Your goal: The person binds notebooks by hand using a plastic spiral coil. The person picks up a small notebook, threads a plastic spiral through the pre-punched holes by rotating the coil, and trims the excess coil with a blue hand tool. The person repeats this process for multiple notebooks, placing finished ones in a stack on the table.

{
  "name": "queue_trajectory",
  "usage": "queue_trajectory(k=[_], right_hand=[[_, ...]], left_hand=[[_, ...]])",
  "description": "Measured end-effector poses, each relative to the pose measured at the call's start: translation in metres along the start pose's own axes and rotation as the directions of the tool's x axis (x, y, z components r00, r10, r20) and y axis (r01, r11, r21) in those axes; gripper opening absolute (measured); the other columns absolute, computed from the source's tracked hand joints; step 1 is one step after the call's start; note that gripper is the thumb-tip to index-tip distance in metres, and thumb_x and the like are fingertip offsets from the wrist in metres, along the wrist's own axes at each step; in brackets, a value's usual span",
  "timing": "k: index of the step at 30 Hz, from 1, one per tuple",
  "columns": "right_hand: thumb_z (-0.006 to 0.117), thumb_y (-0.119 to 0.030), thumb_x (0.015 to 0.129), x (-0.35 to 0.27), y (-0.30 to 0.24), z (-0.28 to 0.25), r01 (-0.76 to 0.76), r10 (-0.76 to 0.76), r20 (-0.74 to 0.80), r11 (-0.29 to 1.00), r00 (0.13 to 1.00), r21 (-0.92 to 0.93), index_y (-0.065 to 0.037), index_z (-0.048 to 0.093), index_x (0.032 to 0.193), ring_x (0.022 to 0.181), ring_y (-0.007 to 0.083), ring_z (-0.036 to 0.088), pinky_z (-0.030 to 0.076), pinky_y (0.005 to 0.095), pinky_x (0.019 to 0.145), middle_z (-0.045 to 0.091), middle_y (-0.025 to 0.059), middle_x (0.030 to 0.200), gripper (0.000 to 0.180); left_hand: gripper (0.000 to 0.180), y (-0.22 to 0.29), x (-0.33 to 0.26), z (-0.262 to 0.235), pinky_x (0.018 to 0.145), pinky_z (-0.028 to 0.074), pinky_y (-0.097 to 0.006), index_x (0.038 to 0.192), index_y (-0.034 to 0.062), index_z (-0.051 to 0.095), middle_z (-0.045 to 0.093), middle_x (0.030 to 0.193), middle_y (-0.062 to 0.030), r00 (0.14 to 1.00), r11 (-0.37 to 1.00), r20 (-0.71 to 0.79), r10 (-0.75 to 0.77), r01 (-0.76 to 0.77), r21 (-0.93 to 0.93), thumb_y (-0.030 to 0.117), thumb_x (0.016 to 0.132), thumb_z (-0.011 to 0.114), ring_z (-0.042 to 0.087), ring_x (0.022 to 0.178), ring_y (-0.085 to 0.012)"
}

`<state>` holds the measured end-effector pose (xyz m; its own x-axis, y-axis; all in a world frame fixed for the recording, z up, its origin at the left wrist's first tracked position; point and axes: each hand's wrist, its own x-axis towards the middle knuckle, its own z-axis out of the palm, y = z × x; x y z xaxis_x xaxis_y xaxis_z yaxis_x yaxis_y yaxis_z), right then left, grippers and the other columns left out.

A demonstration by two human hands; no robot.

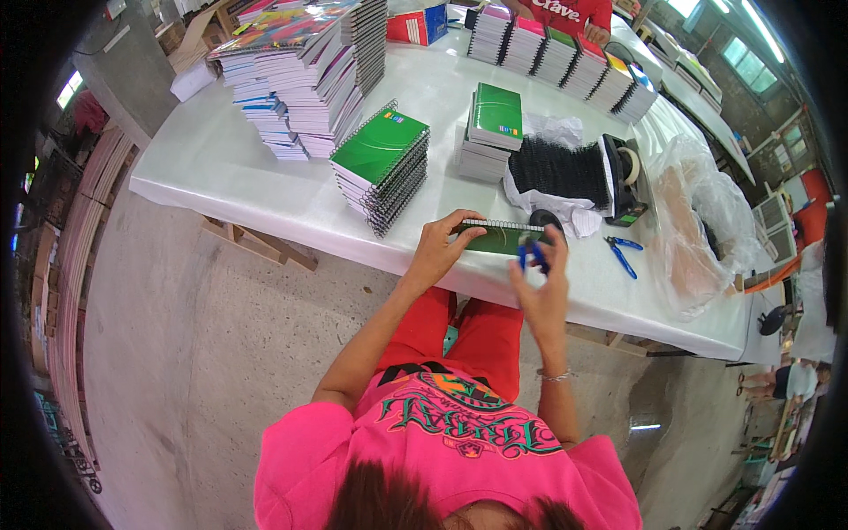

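Observation:
At the table's near edge my left hand (442, 249) is closed on a green notebook (491, 240), whose wire coil runs along the edge facing away from me. My right hand (546, 287) is at the notebook's right end, its fingers around a blue-handled hand tool (528, 254), probably cutting pliers; motion smears its jaws. A stack of green coil-bound notebooks (382, 150) stands beyond my left hand. Farther off, green notebooks (496, 113) with no coil visible are piled beside a heap of black coils (558, 172). Another pair of blue pliers (624, 256) lies right of my right hand.
A tall notebook pile (305, 79) fills the table's far left. Stacks of coil-bound notebooks (565, 57) line the far side, near a person in a red shirt (565, 11). A tape dispenser (625, 181) and clear plastic bag (698, 230) occupy the right.

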<state>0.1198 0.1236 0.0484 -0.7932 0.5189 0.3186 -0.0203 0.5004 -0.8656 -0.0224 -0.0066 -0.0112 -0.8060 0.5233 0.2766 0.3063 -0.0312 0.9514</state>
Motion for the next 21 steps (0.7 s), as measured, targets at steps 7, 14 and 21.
queue_trajectory(k=[7, 14, 21], right_hand=[[0.073, -0.014, 0.078, -0.012, 0.009, 0.042, 0.208, -0.187, 0.110, 0.951, 0.976, -0.228, -0.004, 0.053, 0.122, 0.096, 0.0301, 0.060, 0.046, 0.0413, 0.085, 0.062, 0.0147, 0.106, 0.050], [0.075, -0.015, 0.077, -0.015, 0.011, 0.049, 0.247, -0.222, 0.116, 0.923, 0.968, -0.295, -0.003, 0.055, 0.120, 0.089, 0.0279, 0.061, 0.049, 0.0375, 0.079, 0.064, 0.0141, 0.103, 0.048], [0.075, -0.014, 0.078, -0.019, 0.010, 0.050, 0.243, -0.238, 0.051, 0.931, 0.970, -0.272, -0.002, 0.056, 0.119, 0.087, 0.0275, 0.062, 0.050, 0.0360, 0.075, 0.065, 0.0151, 0.102, 0.047]], left_hand=[[0.025, 0.008, -0.004, 0.001, 0.072, 0.053, -0.026, 0.110, -0.0018, 0.068, 0.073, 0.090, -0.0127, 0.998, 0.993, -0.013, -0.054, 0.052, -0.102, 0.005, 0.086, 0.067, 0.069, 0.081, -0.0115], [0.025, 0.009, -0.008, -0.002, 0.074, 0.054, -0.025, 0.109, -0.0022, 0.069, 0.074, 0.092, -0.0091, 0.999, 0.999, -0.002, -0.046, 0.046, -0.019, 0.001, 0.086, 0.062, 0.068, 0.084, -0.0088], [0.026, 0.008, -0.011, 0.001, 0.076, 0.054, -0.025, 0.110, -0.0036, 0.068, 0.074, 0.094, -0.0109, 0.998, 0.996, -0.031, -0.048, 0.045, -0.078, 0.000, 0.086, 0.061, 0.067, 0.085, -0.0090]])
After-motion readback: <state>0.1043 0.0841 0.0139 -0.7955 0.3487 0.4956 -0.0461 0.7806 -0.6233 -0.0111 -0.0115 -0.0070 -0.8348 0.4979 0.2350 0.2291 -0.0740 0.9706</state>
